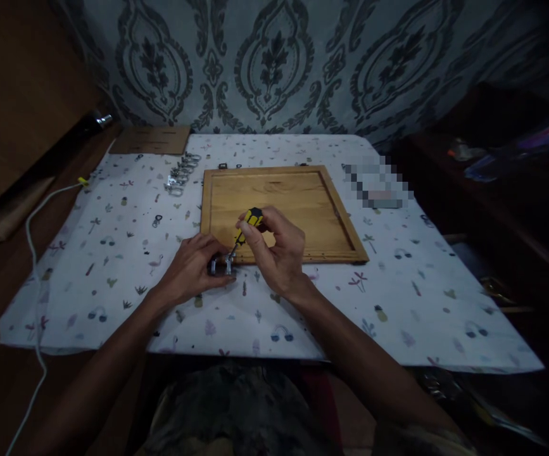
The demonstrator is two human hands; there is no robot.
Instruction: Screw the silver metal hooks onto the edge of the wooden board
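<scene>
A shallow wooden tray-like panel [302, 190] lies on a table covered with a white patterned cloth [113, 278]. My right hand [277, 250] is closed around a yellow-and-black screwdriver [251, 221], whose tip points down at a small metal bracket [221, 265] by the panel's front left corner. My left hand [191, 266] is closed on that bracket and holds it against the cloth.
Several metal hooks [182, 174] lie in a row left of the panel. A brown cardboard piece [151, 140] sits at the far left corner. A white cable [34, 266] runs down the left side. Dark furniture [506, 190] stands on the right.
</scene>
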